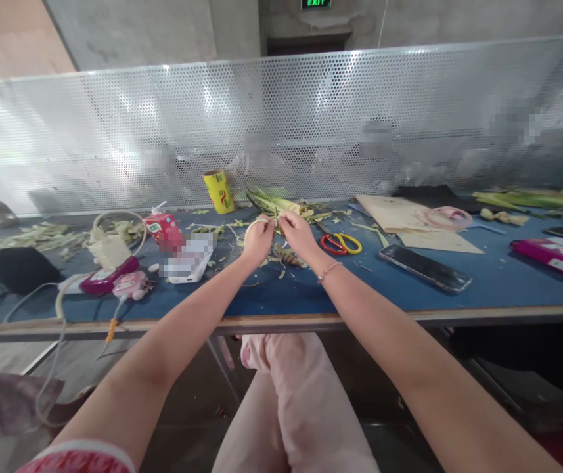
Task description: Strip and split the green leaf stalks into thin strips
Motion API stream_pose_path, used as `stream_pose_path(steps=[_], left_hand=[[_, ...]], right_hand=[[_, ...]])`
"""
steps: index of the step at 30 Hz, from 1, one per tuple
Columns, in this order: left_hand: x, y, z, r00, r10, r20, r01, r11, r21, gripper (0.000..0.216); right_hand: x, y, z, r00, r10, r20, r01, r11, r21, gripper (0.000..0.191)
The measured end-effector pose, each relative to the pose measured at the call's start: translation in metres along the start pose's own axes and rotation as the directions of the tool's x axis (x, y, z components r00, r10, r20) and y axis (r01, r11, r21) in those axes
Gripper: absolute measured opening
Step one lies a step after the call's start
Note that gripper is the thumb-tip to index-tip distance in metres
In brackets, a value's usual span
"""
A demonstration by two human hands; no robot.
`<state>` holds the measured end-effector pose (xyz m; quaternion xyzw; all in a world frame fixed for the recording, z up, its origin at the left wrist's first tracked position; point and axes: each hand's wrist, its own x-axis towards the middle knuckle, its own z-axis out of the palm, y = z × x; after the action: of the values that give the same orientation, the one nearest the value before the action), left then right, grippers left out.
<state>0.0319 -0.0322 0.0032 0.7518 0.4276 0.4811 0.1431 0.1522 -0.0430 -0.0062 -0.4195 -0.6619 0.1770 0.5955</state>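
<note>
My left hand (259,239) and my right hand (297,235) meet over the middle of the table, fingertips almost touching. Both are closed in a pinch around a thin green plant strip (276,219), mostly hidden by the fingers. Just behind them lies a bundle of long green leaves and pale stalks (281,205). Torn plant scraps (288,255) are scattered beneath and around my hands. Red-and-yellow-handled scissors (341,244) rest right beside my right hand, blades pointing away.
A yellow roll (219,192) stands behind on the left. Nearer are a red pouch (163,226), a white device (192,257) and cables. To the right lie a black phone (425,268), brown paper (399,223) and a magenta box (557,256). A perforated metal screen (301,98) closes off the back.
</note>
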Motion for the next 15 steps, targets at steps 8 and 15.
stream_pose_path(steps=[8, 15], left_hand=[[0.003, 0.000, 0.005, 0.998, -0.040, -0.044, 0.038, 0.998, -0.048, 0.027], [0.001, -0.004, 0.007, 0.993, -0.087, -0.074, 0.081, 0.994, -0.078, 0.024]], right_hand=[[0.002, 0.001, 0.002, 0.998, -0.012, -0.062, 0.012, 1.000, 0.000, 0.031], [0.005, 0.011, 0.006, 0.998, 0.014, -0.058, -0.010, 0.997, 0.081, 0.032]])
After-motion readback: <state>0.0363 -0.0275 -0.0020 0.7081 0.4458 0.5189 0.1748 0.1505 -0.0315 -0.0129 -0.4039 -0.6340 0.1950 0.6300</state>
